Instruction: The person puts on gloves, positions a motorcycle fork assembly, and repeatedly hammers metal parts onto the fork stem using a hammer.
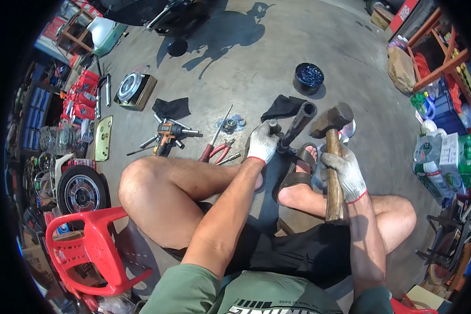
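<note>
My right hand (346,168), in a white work glove, is wrapped round the wooden handle of a sledgehammer (334,183). The dark steel head points away from me, just right of a hollow dark metal tube (300,121) that rises at a tilt between my feet. My left hand (262,144), gloved too, is closed on a short round metal bar (274,124) whose blunt end shows above the fingers. That hand is close beside the tube's lower part; whether bar and tube touch is hidden. Black cloth (281,108) lies just beyond.
Left of my hand lie a screwdriver (212,141), red-handled pliers (225,149), a small metal part in a wet patch (229,124) and an orange-black impact wrench (168,134). A black tub (309,78) stands farther off. A red chair (89,246) is at near left, bottles (429,152) at right.
</note>
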The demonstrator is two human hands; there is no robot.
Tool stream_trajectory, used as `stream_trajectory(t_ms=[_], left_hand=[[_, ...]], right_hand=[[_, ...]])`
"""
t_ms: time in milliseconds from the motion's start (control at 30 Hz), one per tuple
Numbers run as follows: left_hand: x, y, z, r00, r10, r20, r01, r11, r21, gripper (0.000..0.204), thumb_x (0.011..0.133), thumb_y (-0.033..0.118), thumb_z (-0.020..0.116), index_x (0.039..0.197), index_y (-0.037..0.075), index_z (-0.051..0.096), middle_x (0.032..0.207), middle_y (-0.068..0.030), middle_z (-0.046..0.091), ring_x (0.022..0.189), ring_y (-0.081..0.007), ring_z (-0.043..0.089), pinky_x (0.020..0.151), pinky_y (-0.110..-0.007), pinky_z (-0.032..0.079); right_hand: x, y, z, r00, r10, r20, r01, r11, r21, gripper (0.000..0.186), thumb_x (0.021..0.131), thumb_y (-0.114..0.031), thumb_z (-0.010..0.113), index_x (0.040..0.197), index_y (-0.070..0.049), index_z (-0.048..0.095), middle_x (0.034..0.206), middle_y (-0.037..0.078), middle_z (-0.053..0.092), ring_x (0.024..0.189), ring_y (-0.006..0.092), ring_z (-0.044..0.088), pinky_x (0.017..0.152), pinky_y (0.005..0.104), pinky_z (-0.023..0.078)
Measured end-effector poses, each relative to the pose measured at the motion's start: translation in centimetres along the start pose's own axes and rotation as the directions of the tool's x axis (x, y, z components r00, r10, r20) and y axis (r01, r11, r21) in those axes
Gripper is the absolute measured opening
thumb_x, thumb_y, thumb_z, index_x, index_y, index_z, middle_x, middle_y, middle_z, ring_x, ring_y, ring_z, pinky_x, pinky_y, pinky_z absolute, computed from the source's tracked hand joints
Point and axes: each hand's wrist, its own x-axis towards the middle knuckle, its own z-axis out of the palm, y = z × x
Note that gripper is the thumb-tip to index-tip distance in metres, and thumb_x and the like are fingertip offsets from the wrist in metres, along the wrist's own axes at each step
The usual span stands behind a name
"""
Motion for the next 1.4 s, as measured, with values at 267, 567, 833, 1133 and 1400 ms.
stream_trajectory(t_ms=[267, 567, 833, 1133, 1400], left_hand=[[-1.3, -0.4, 0.4, 0.999, 0.033, -0.039, -0.030, 0.997, 0.078, 0.022, 0.086, -0.001, 0.071, 0.107, 0.000, 0.067, 0.096, -0.0133, 0.075, 0.093, -0.0227, 0.073, 0.084, -0.034, 0.055], [-1.3, -2.0, 0.6, 0.968, 0.219, -0.127, -0.168, 0.931, 0.325, 0.018, 0.082, 0.004, 0.069, 0.100, 0.004, 0.068, 0.094, -0.0180, 0.071, 0.092, -0.0353, 0.069, 0.082, -0.045, 0.054], [-0.9, -1.8, 0.4, 0.987, 0.129, 0.095, -0.159, 0.871, 0.465, 0.025, 0.084, 0.019, 0.071, 0.107, 0.009, 0.070, 0.113, -0.0192, 0.066, 0.112, -0.0393, 0.059, 0.097, -0.049, 0.044], [-1.2, -2.6, -0.1, 0.974, 0.163, 0.158, -0.213, 0.898, 0.385, 0.028, 0.084, 0.016, 0.070, 0.112, 0.012, 0.070, 0.109, -0.0173, 0.065, 0.110, -0.0371, 0.059, 0.097, -0.046, 0.044], [-1.2, -2.7, -0.9, 0.977, 0.130, 0.171, -0.177, 0.938, 0.297, 0.030, 0.085, 0.022, 0.068, 0.114, 0.012, 0.069, 0.109, -0.0219, 0.064, 0.108, -0.0395, 0.057, 0.097, -0.051, 0.039]], right_hand=[[-5.3, -0.3, 0.1, 1.000, 0.021, 0.008, -0.021, 0.997, -0.072, 0.019, 0.090, -0.013, 0.066, 0.105, -0.001, 0.060, 0.078, 0.004, 0.061, 0.059, 0.0123, 0.057, 0.052, 0.0270, 0.048], [-10.7, 0.9, 1.1, 0.988, 0.157, -0.007, -0.156, 0.976, -0.154, 0.033, 0.088, -0.011, 0.069, 0.117, -0.002, 0.056, 0.082, 0.004, 0.060, 0.062, 0.0119, 0.057, 0.053, 0.0257, 0.048], [-12.3, 1.5, 2.2, 0.978, 0.209, 0.022, -0.196, 0.945, -0.263, 0.035, 0.087, -0.003, 0.069, 0.120, -0.002, 0.055, 0.085, 0.003, 0.061, 0.064, 0.0117, 0.058, 0.055, 0.0259, 0.049], [-10.4, -0.2, 6.3, 0.980, 0.184, 0.070, -0.145, 0.914, -0.378, 0.035, 0.090, -0.017, 0.069, 0.117, 0.001, 0.056, 0.091, 0.007, 0.061, 0.079, 0.0176, 0.061, 0.064, 0.0309, 0.051], [-4.4, -0.1, 11.3, 0.961, -0.263, 0.080, 0.262, 0.792, -0.551, 0.028, 0.083, -0.014, 0.072, 0.096, 0.004, 0.055, 0.083, 0.013, 0.060, 0.074, 0.0215, 0.060, 0.066, 0.0369, 0.050]])
